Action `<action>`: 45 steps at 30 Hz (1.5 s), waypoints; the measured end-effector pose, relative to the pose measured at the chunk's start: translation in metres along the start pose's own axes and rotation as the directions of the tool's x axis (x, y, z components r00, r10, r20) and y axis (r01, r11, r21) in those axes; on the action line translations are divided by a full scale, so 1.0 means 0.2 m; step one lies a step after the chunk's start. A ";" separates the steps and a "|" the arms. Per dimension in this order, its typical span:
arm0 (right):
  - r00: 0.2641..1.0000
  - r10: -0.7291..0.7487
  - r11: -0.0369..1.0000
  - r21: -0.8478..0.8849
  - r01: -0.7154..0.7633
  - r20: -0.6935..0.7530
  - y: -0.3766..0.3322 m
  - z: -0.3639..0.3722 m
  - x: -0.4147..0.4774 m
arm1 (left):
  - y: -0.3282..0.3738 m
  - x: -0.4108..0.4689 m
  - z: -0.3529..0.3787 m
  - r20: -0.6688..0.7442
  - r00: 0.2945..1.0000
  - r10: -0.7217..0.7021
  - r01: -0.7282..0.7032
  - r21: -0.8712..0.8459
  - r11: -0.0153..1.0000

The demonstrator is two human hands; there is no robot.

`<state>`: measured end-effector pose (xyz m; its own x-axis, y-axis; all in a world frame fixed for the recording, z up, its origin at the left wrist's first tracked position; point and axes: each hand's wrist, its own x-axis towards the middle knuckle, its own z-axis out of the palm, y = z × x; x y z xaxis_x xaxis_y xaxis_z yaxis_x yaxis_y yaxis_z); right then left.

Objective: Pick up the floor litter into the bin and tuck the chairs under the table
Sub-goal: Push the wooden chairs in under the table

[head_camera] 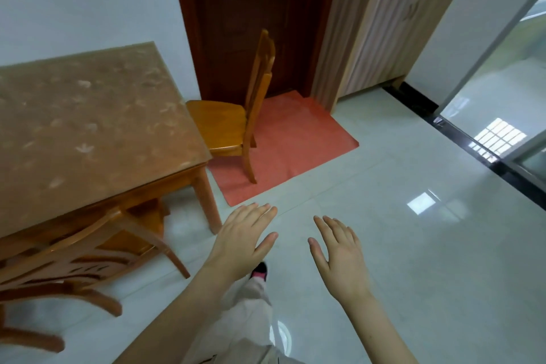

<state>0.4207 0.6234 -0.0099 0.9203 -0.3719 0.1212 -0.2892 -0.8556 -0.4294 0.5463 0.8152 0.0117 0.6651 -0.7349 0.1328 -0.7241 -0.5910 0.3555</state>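
Note:
A wooden table (88, 127) with a brown patterned cover stands at the left. One wooden chair (224, 124) stands at its far right side, seat partly under the top, back towards the door. A second wooden chair (76, 269) sits tucked at the near side, its curved back showing at lower left. My left hand (245, 236) and my right hand (339, 251) hover flat and empty over the tiled floor, fingers apart, just right of the near table leg. No litter or bin is visible.
A red mat (295, 142) lies before a dark wooden door (251, 18). A light wooden cabinet (393, 23) stands right of the door. A sliding glass door and its dark track (472, 142) run along the right. My leg and shoe (260, 272) show below my hands.

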 end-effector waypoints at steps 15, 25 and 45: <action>0.995 0.025 1.000 -0.016 -0.026 -0.099 0.49 -0.18 1.61 | -0.36 1.73 0.03 -0.095 0.990 0.103 -0.103 0.006 0.995; 0.996 -0.085 0.996 -0.010 0.084 -0.017 0.93 -0.14 2.53 | -0.50 2.52 0.24 -0.075 0.997 -0.031 0.032 0.016 0.999; 0.654 -0.713 0.699 0.184 0.691 0.252 0.90 0.12 4.53 | -0.87 3.59 0.23 -0.363 0.678 -0.639 0.678 -0.028 0.735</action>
<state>1.2085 0.1400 0.0015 0.8748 0.4572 0.1605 0.4822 -0.7890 -0.3807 1.1414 0.3751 0.0023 0.9801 0.0002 0.1986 -0.0763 -0.9229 0.3773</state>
